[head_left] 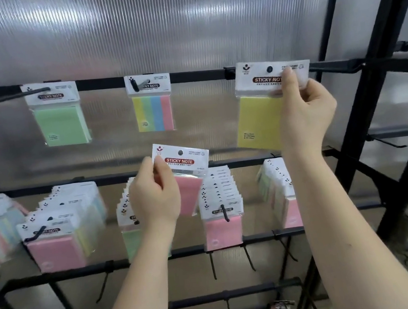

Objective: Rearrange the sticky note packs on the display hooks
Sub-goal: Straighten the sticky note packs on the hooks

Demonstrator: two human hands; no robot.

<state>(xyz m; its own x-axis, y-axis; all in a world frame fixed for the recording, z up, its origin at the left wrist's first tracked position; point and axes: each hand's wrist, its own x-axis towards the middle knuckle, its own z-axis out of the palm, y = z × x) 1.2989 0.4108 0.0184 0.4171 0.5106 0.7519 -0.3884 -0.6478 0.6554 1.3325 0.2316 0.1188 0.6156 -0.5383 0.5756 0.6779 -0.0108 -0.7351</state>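
A black metal display rack [364, 89] stood before me against a ribbed translucent panel [147, 15], with horizontal bars carrying hooks in rows. That was the largest thing in view, and everything else hung from it.

On the lower bar, thick stacks of sticky note packs [218, 200] crowded their hooks, mostly pink-fronted, so that row looked full. The upper bar [99, 83] was sparse by comparison: a green pack [60, 119] and a striped multicolour pack [153, 108] each hung alone, well apart, and a pink stack showed at the far left edge. I judged that the job was to spread stock from the crowded row to the thin one.

My right hand [303, 110] was raised to the upper bar, thumb and curled fingers pinching the white header card of a yellow pack [259, 120]. The pack's hanging hole sat level with the bar, just where a hook would be, which is probably why I held it by the header: to keep the hole free. Whether it was already on a hook I could not tell.

My left hand [154, 193] was lower, in front of the crowded row, fingers closed around the left edge of a pink pack [188, 181], tilted slightly and off any hook, seemingly waiting its turn.
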